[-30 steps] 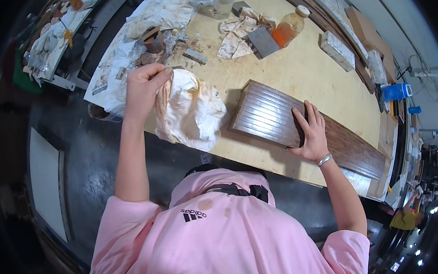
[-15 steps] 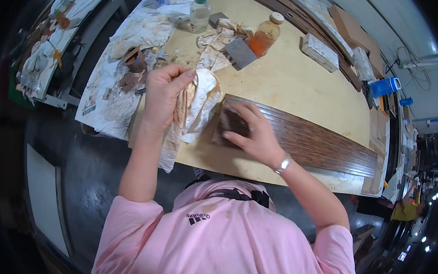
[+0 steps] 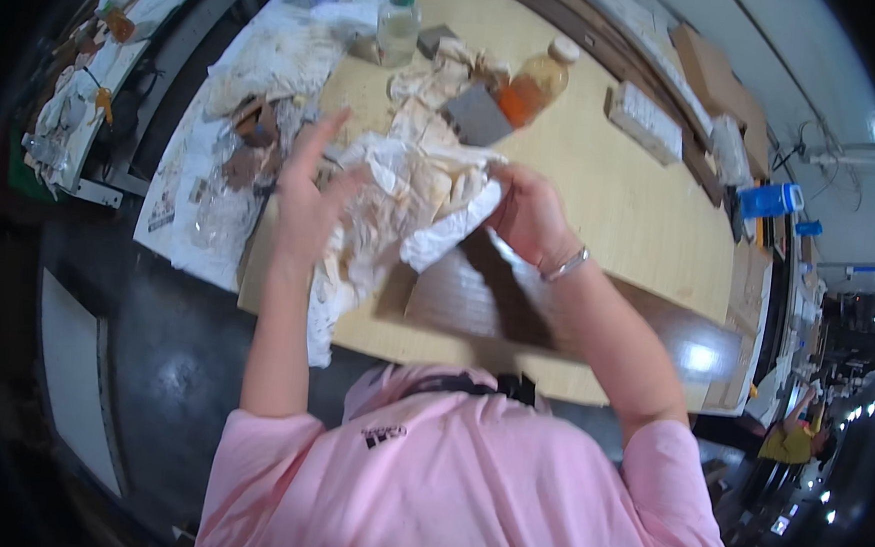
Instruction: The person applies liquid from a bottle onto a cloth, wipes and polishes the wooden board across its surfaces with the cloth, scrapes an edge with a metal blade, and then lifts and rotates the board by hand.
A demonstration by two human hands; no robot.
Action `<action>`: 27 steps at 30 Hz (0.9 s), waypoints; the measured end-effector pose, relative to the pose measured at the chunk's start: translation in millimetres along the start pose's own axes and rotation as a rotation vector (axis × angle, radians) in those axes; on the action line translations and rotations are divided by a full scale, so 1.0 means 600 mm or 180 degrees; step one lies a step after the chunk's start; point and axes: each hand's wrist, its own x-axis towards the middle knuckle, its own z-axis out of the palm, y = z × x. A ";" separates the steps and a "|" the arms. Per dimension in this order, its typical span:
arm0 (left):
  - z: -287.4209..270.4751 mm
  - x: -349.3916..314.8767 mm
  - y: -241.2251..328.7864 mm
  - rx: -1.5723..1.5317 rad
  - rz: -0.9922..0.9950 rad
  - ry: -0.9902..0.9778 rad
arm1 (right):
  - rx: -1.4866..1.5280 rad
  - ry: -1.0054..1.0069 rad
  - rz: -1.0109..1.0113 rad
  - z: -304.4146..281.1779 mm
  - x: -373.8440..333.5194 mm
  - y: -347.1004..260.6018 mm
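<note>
A stained white rag [image 3: 412, 197] is spread in the air between my hands, above the near part of the table [image 3: 651, 221]. My right hand [image 3: 531, 214] pinches the rag's right edge between thumb and fingers. My left hand [image 3: 312, 201], blurred, is open beside its left side, fingers apart; a loose end hangs below it. Under the rag and my right forearm lies a dark brown wood-grain board [image 3: 466, 293] with a glossy face. My forearm and the rag hide parts of it.
Beyond the rag are a grey block [image 3: 478, 114], a bottle of orange liquid [image 3: 536, 84], a clear bottle [image 3: 399, 36] and crumpled stained cloth [image 3: 434, 83]. A white block [image 3: 647, 121] and dark boards [image 3: 573, 26] lie farther back. Stained sheeting [image 3: 198, 179] covers the left side.
My right hand has left the board and now grips the rag, which has been spread wider. My left hand's pinch has opened. The view has shifted slightly.
</note>
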 end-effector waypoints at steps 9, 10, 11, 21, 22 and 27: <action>0.115 -0.037 -0.035 -0.0928 -0.1224 -0.1194 | 0.0717 -0.0410 -0.0110 -0.055 0.055 -0.014; 0.118 -0.039 -0.040 -0.0937 -0.1512 -0.1106 | 0.0298 -0.0111 -0.0410 -0.050 0.060 -0.024; 0.120 -0.041 -0.041 -0.0939 -0.1495 -0.1106 | 0.0292 -0.0114 -0.0426 -0.062 0.077 -0.034; 0.092 -0.063 -0.059 -0.1788 -0.1772 0.0097 | -0.6043 0.1947 -0.1791 -0.081 0.190 -0.018; 0.089 -0.068 -0.062 -0.1939 -0.1856 0.0193 | -0.6045 0.1927 -0.1787 -0.079 0.193 -0.015; 0.084 -0.078 -0.076 -0.2165 -0.1929 0.0391 | -0.5939 0.1908 -0.1914 -0.070 0.197 -0.006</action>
